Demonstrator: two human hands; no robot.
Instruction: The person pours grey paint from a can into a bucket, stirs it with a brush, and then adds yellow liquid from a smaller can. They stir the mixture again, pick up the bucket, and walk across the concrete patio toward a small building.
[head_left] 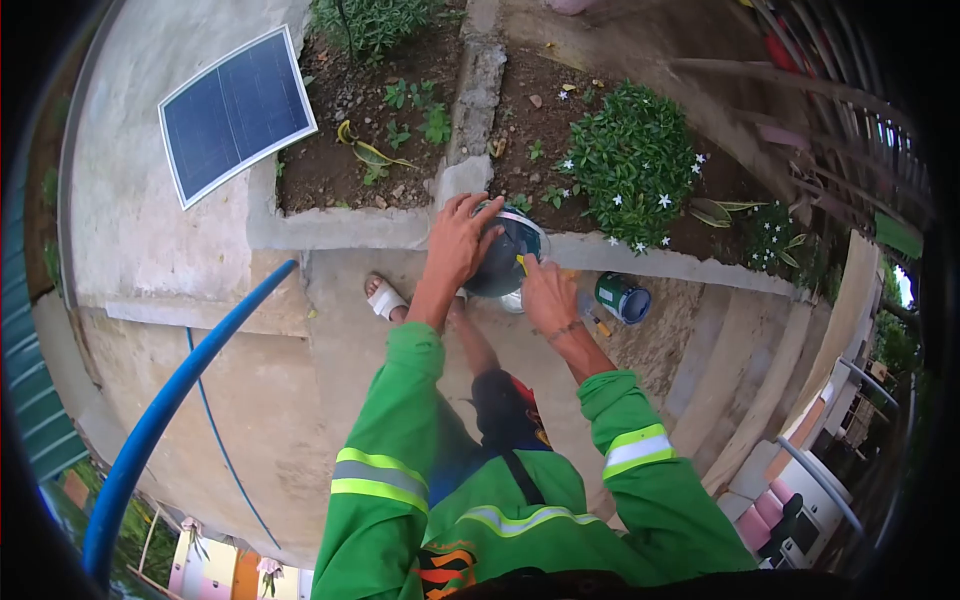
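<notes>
A dark, rounded object with a pale stripe near its rim (508, 262) stands close to the garden kerb; whether it is a helmet or a bucket I cannot make out. My left hand (462, 235) grips its upper left edge, fingers bent over the top. On its lower right side is my right hand (550, 298), closed around a small tool with a yellow part (522, 264) that touches the dark surface. The tool's kind is hidden by the fingers. Right of that hand, a dark green and blue can (622, 298) lies tilted, with a yellow-orange item (601, 326) beside it.
Beyond the concrete kerb (345, 228) are soil beds and a white-flowered bush (632, 160). A solar panel (237, 113) lies at upper left. A blue pipe (190, 385) crosses the left side. Concrete steps (740, 365) are at right. A sandalled foot (385, 298) stands near my left arm.
</notes>
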